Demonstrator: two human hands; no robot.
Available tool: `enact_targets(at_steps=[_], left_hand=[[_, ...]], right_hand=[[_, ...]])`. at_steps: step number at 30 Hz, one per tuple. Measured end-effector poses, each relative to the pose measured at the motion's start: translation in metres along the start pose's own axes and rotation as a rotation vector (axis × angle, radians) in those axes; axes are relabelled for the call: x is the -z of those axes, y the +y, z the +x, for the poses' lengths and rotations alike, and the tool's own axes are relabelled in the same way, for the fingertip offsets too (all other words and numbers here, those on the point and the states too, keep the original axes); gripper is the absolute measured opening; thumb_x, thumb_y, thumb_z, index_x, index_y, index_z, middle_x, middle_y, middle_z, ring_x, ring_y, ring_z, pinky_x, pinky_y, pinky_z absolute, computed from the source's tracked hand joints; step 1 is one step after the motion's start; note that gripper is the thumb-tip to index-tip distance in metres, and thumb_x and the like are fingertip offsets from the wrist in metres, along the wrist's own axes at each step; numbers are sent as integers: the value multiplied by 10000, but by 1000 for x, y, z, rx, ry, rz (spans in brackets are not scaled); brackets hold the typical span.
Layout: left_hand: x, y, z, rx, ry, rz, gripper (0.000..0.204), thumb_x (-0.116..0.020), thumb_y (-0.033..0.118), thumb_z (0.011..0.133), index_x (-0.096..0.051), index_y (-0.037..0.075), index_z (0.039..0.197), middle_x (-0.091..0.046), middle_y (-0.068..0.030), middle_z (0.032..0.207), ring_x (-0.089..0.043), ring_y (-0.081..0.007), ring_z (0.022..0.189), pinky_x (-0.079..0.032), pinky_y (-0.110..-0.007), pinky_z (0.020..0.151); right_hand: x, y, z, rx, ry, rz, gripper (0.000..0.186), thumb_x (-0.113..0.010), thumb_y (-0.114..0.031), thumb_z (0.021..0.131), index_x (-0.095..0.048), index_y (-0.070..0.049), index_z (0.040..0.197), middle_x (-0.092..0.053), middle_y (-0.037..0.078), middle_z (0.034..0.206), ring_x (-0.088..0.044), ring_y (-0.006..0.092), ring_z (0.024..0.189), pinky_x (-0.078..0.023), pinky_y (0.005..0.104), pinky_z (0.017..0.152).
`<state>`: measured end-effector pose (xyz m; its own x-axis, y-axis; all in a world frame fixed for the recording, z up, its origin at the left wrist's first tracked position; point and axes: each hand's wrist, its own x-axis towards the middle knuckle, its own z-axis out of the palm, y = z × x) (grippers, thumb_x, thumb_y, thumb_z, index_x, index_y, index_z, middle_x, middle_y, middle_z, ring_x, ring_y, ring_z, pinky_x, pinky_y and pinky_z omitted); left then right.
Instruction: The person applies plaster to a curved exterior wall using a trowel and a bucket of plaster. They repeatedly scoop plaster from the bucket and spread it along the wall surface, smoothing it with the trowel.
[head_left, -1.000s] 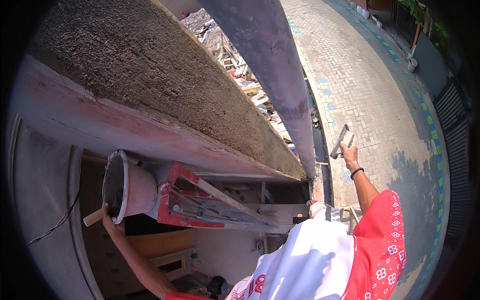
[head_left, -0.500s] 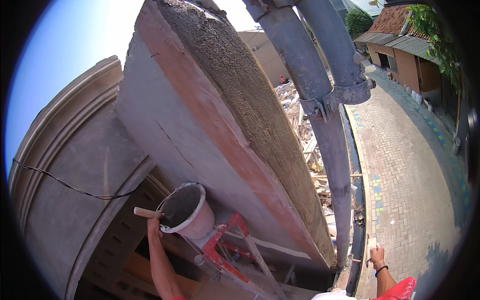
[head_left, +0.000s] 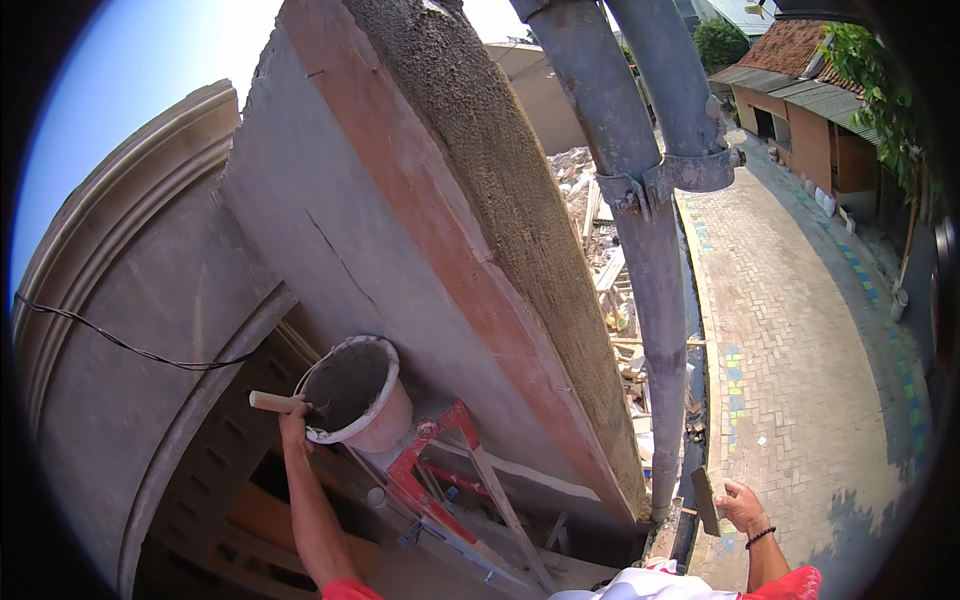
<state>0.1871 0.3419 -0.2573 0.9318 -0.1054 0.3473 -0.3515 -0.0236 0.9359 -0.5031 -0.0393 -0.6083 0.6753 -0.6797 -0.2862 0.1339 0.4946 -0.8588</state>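
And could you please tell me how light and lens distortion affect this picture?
Head view: sunlight brightens the pale block-paved lane, with dark shadow at lower right; the top-centre sky washes out white; the round pinkish-white bucket sits in shade; the grey-brown moulded cornice bends near the black rim.

The bucket (head_left: 388, 420), pale and round with a crusted rim, is seen tipped toward the view at the ladder's (head_left: 415, 472) top; its inside is coated grey. A pale, cylindrical handle (head_left: 270, 402) is held at the rim by the left hand (head_left: 293, 421). The flat, grey-brown float (head_left: 706, 502) is gripped nearly edge-on in the right hand (head_left: 742, 508).
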Motion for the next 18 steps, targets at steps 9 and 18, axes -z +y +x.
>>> enact_targets(at_steps=[9,18], left_hand=[[-14,27,-64,-233,8,9,257,-633,-39,742,-602,64,975,-548,-24,940,-526,-148,932,-402,-290,880],[-11,25,-94,-394,-56,71,241,-602,-58,763,-587,54,975,-530,-14,1017,-502,-138,1018,-369,-278,944]], right_hand=[[-48,-39,-5,-21,-284,-241,577,-720,-145,826,-487,28,1325,-587,7,915,-544,77,757,-470,247,648],[-162,-87,11,222,-589,-542,573,-606,-317,932,-441,-7,1385,-586,102,1177,-540,168,1078,-444,310,932]])
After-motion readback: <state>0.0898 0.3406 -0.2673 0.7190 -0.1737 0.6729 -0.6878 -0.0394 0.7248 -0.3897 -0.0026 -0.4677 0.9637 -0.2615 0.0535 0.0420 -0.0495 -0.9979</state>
